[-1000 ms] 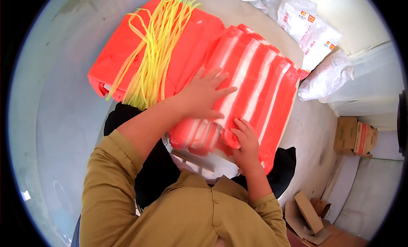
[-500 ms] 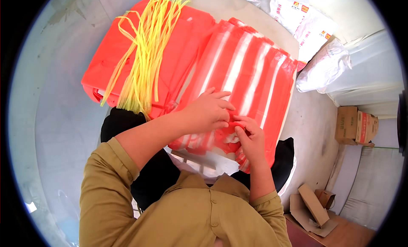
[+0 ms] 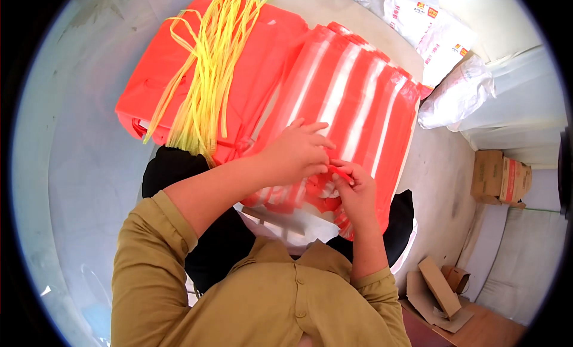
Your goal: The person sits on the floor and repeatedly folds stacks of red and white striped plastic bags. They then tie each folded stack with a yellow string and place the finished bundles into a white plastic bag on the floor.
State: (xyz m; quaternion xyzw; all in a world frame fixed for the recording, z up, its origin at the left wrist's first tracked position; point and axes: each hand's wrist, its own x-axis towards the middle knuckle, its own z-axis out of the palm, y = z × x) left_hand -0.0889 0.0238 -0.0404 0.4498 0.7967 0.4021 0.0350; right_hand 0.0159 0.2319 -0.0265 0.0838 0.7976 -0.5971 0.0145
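A spread stack of red plastic bags (image 3: 337, 72) with pale stripes lies in front of me. My left hand (image 3: 298, 150) reaches over its near part; some fingers are stretched out, while the thumb and a finger close at the edge of a bunched bit of red plastic bag. My right hand (image 3: 358, 192) pinches that same bunched bit between thumb and forefinger, just right of the left fingertips. What lies under the left palm is hidden. Below the hands the bags' near ends are crumpled. To the left, a bundle of yellow strips (image 3: 206, 78) rests across a folded red pile (image 3: 149, 66).
White printed sacks (image 3: 439, 36) and a white bundle (image 3: 456, 93) lie at the far right. A cardboard box (image 3: 501, 177) stands against the right wall. Opened cardboard pieces (image 3: 439, 287) sit on a brown surface at lower right. My knees are under the near edge of the bags.
My right hand has shifted slightly, and the pinched red plastic now sticks out between its thumb and forefinger. My left hand has barely moved. The whole view has shifted a little.
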